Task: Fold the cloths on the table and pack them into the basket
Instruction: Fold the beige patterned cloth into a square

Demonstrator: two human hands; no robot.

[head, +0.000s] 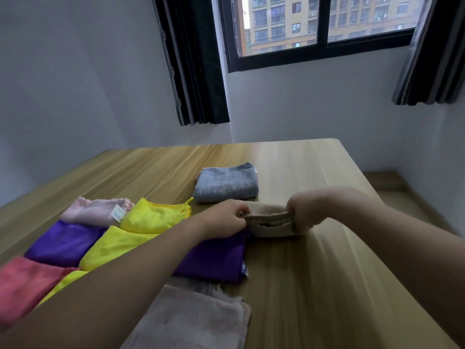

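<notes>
A folded beige cloth is pinched at its two ends, the left hand on the near-left end, the right hand curled round the other; it is held just off the table, near the middle. A grey cloth lies folded just beyond. Yellow, purple, pink and red cloths are ranged folded toward the left edge; a pale cloth lies at the near edge. Folding is judged nearly done. No basket is seen; packing remains. Behind: wood-grain top, white walls, a window, dark curtains.
</notes>
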